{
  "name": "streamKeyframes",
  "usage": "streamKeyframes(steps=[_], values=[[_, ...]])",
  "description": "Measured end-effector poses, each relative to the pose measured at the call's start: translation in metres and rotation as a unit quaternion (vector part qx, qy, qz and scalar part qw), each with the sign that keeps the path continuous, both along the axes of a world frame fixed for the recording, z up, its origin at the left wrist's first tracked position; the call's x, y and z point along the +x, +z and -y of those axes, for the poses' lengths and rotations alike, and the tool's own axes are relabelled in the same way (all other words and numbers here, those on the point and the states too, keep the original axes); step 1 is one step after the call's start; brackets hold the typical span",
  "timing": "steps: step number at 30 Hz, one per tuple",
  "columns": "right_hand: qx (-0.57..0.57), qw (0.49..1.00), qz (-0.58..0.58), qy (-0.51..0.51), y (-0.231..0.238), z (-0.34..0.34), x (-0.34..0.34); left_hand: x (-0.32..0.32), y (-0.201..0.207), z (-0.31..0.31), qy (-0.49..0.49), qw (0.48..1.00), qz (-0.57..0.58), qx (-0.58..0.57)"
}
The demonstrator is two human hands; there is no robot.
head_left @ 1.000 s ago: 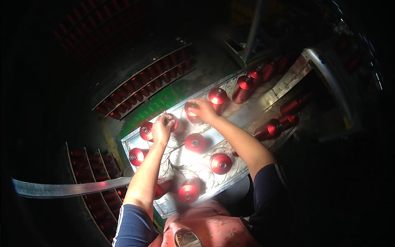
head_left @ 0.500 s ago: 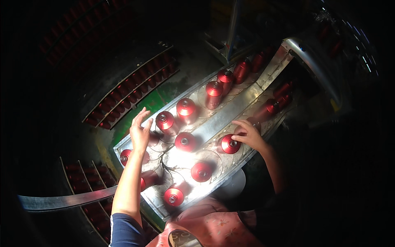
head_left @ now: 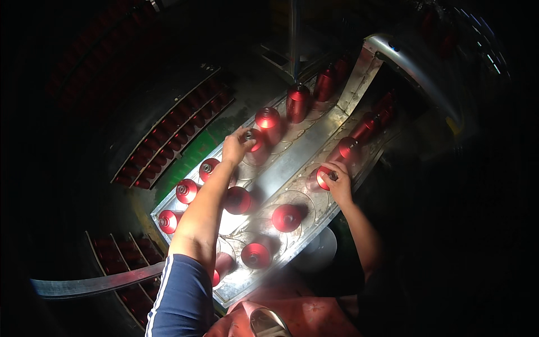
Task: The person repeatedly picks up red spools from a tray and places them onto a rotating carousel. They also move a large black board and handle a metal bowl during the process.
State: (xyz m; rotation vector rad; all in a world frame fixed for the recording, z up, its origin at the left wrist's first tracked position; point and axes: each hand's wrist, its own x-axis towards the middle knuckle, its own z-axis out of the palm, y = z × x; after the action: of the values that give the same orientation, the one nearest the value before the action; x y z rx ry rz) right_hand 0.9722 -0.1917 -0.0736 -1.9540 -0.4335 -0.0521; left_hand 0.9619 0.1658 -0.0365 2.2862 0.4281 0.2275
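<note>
Red metal bottles with sloped shoulders and narrow necks stand on a long metal worktop [head_left: 297,247]. My left hand [head_left: 236,147] reaches over the far row, its fingers closed around the neck of one red bottle [head_left: 258,143]. On the near side, my right hand [head_left: 338,184] has thumb and fingers around the top of another red bottle [head_left: 321,177]. Between my arms stand a dark-shadowed bottle [head_left: 237,200] and a brighter bottle [head_left: 286,218]. Left of my left forearm is a short line of bottles [head_left: 186,191].
A raised metal divider [head_left: 297,160] runs lengthwise to a metal-edged opening [head_left: 359,78] at the far right. Racks of red bottles [head_left: 168,132] stand beyond the left side. A curved metal strip [head_left: 95,285] extends at lower left. A round pale object [head_left: 317,250] sits below the near edge.
My left hand has moved away from me and to the right, from hovering with spread fingers to gripping a bottle neck. My right hand has closed further around a bottle top. The view has shifted slightly.
</note>
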Motion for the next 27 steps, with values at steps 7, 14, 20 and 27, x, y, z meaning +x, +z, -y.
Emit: streamKeyframes(steps=[7, 14, 20, 27], values=[[-0.024, 0.977, 0.203, -0.056, 0.053, -0.005, 0.020, -0.041, -0.003, -0.045, 0.113, 0.993, 0.039, -0.007], [0.025, 0.990, -0.024, 0.138, 0.001, -0.024, -0.047, -0.080, 0.039, -0.020, 0.085, 0.988, 0.105, 0.078], [0.084, 0.996, 0.014, 0.015, -0.005, 0.003, 0.007, -0.162, 0.066, 0.020, -0.087, 0.986, -0.068, -0.129], [0.000, 0.996, 0.041, -0.082, -0.006, 0.008, 0.055, -0.171, 0.036, 0.010, -0.121, 0.988, -0.056, -0.078]])
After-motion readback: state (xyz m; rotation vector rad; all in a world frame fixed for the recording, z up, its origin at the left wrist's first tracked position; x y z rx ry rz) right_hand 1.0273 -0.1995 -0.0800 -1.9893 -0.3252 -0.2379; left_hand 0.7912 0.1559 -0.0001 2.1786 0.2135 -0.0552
